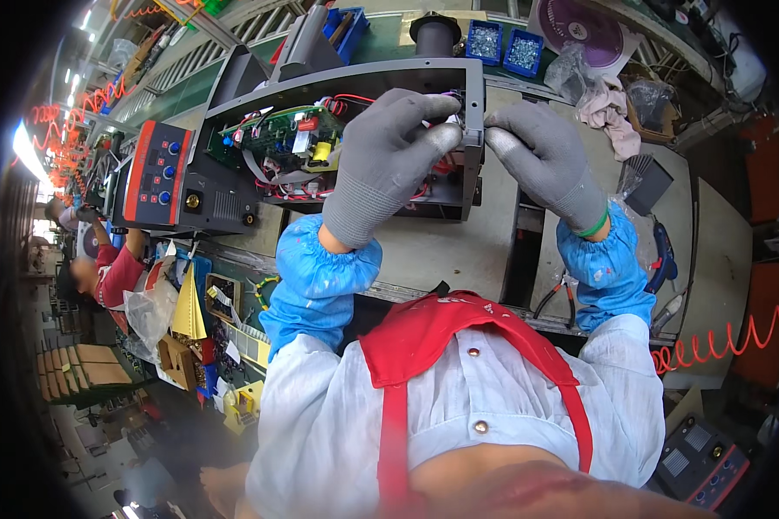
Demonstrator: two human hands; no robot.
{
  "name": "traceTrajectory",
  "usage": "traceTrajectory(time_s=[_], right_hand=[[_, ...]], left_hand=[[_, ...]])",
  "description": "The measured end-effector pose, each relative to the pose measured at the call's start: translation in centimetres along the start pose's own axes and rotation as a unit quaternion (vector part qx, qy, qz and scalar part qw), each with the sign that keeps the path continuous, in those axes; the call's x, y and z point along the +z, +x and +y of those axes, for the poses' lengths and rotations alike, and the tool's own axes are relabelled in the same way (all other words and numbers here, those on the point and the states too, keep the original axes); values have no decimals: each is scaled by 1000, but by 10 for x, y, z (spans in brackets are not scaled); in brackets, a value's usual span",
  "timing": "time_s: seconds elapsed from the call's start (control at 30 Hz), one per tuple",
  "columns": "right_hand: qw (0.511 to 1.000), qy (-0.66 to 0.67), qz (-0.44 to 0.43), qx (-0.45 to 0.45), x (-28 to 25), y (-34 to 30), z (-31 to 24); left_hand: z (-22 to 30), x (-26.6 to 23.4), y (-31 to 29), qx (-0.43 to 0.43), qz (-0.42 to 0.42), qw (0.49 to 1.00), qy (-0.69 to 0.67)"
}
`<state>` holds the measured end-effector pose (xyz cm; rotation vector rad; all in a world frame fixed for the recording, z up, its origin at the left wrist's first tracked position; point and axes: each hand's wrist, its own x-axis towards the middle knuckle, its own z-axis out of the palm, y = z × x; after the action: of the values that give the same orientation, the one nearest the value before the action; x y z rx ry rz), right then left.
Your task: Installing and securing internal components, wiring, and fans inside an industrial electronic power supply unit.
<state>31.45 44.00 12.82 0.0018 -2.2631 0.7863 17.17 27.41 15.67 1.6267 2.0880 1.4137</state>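
A grey metal machine housing (pixel 473 177) lies in front of me with its side uncovered. Inside it are a green circuit board (pixel 273 138), a yellow component (pixel 321 153) and red and grey wiring. My left hand (pixel 385 160), in a grey glove, reaches over the wiring to the inner side of the right end panel, thumb and forefinger closed together. Outside that same panel, my right hand (pixel 545 156) has its fingertips bunched close to the edge. Whatever either set of fingertips grips is too small or hidden. A red-framed control panel (pixel 156 173) with blue knobs forms the left end.
Two blue bins (pixel 524 52) of small metal parts and a black spool (pixel 434 36) stand behind the housing. Pliers (pixel 569 298) and a blue-handled tool (pixel 662 259) lie at right, near a pink cloth (pixel 608 117). A co-worker (pixel 121 268) is at far left.
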Motion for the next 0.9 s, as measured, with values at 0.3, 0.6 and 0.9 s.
traceTrajectory(time_s=[0.3, 0.6, 0.9], right_hand=[[993, -88, -45, -69, -9, 7, -2], [985, -148, -33, -83, -9, 5, -12], [967, 178, 9, 184, -5, -20, -7]], left_hand=[[7, -3, 8, -104, -11, 982, -158], [12, -8, 7, -125, -63, 972, -191], [9, -15, -4, -137, 112, 968, -175]])
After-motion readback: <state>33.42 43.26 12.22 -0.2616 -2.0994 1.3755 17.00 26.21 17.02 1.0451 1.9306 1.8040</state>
